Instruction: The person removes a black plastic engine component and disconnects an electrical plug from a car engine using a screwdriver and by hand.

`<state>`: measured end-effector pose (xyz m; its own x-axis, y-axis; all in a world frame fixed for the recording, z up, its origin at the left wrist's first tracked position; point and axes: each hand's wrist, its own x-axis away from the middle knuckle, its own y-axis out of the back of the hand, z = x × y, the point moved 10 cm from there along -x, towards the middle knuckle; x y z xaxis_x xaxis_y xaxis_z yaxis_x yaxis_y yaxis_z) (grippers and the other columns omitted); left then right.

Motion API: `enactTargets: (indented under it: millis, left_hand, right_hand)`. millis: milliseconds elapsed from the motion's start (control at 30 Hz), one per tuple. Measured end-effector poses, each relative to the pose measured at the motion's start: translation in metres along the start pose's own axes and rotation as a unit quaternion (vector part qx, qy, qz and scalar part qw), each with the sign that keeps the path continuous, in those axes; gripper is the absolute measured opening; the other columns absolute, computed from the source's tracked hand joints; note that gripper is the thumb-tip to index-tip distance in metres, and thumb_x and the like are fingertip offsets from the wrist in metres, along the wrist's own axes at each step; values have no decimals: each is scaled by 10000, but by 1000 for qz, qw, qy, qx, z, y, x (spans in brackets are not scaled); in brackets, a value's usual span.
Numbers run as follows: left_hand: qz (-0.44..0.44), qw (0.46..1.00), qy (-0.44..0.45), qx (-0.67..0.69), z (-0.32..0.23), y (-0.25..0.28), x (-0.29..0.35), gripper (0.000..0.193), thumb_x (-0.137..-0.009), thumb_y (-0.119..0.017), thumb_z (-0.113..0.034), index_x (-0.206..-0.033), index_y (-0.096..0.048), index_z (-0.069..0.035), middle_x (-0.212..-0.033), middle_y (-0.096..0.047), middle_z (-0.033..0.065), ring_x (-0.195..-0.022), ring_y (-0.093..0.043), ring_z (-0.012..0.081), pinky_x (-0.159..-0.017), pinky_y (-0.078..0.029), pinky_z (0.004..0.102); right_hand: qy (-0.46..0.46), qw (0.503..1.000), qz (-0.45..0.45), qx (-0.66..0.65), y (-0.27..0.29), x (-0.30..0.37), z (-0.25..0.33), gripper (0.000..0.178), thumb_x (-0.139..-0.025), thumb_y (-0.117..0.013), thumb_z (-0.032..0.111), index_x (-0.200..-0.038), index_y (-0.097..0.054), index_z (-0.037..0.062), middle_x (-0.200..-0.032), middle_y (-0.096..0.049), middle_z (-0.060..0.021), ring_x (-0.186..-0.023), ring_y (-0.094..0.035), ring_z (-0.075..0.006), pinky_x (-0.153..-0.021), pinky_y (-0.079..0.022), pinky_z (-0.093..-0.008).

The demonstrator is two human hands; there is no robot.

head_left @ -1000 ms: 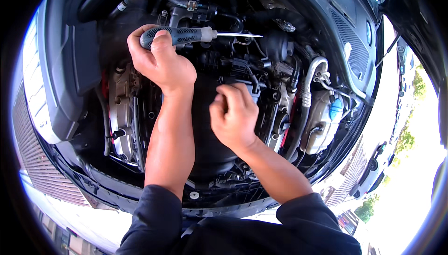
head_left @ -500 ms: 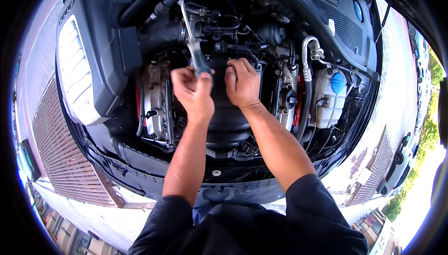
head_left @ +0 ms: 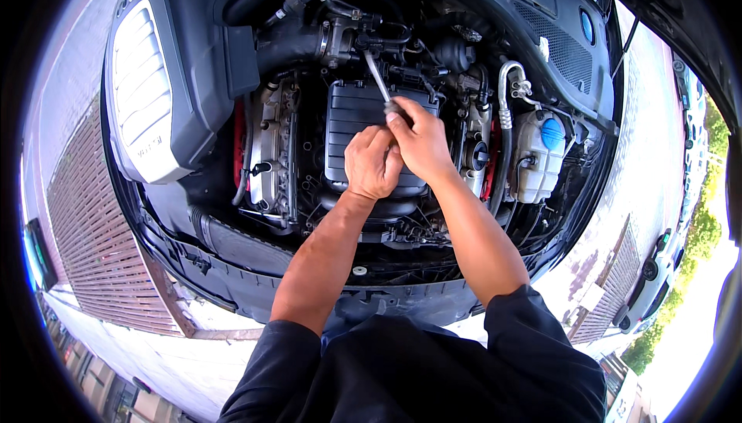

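My right hand [head_left: 423, 141] is closed round the dark handle of a slim hand tool [head_left: 378, 76]. Its silver shaft slants up and to the left, and its far end reaches the hoses and fittings behind the black ribbed engine cover [head_left: 348, 117]. My left hand [head_left: 372, 163] is pressed against the right one, fingers curled, just below the handle. What lies inside those fingers is hidden. Both hands are over the cover. Whether the tool's end touches a fastener is too small to tell.
A large black and silver cover [head_left: 151, 75] stands at the left of the engine bay. Metal valve covers [head_left: 269, 144] flank the middle. At the right are a bent metal pipe [head_left: 506, 90] and a white reservoir [head_left: 539, 162] with a blue cap.
The tool, held up in my left hand before, is now in my right hand with its end lowered among the fittings. My left hand has moved right and down against my right hand.
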<state>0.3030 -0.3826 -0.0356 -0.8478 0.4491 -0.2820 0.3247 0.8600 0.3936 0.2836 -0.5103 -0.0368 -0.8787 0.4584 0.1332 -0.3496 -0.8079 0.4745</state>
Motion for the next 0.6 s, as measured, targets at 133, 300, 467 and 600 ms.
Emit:
enactTargets:
  millis: [133, 300, 467, 600]
  left_hand:
    - [-14, 999, 31, 14, 7, 0, 3, 171, -833, -621, -136, -960, -675, -34, -859, -655, 124, -768, -643, 361, -695, -525, 438]
    - [-16, 998, 58, 9, 9, -2, 2, 168, -837, -651, -113, -982, -670, -31, -857, -652, 109, -760, -652, 323, -685, -529, 416]
    - [-13, 989, 142, -34, 22, -8, -18, 219, -870, -690, -106, -1076, -670, -36, -997, -664, 108, -820, -658, 306, -750, -547, 410]
    - [-25, 990, -21, -135, 6, -21, -80, 316, -885, -688, -69, -1199, -672, -40, -1155, -665, 124, -1121, -592, 341, -979, -491, 430]
  right_hand:
    - [-128, 989, 60, 42, 28, 16, -6, 292, -992, -641, 219, -1141, -691, -27, -842, -721, -167, -744, -704, -282, -713, -541, -373]
    - [-252, 954, 146, -77, 47, 42, -28, 446, -992, -584, 63, -1417, -531, -58, -1035, -685, -97, -879, -637, -130, -786, -530, -266]
    - [-244, 956, 159, -33, 66, 46, -11, 551, -1009, -504, 20, -1550, -398, 25, -1238, -653, -124, -922, -609, -146, -862, -500, -283]
    - [-244, 962, 121, 35, 91, 46, -21, 451, -1015, -560, 104, -1442, -476, -14, -1163, -691, -140, -853, -664, -160, -743, -534, -314]
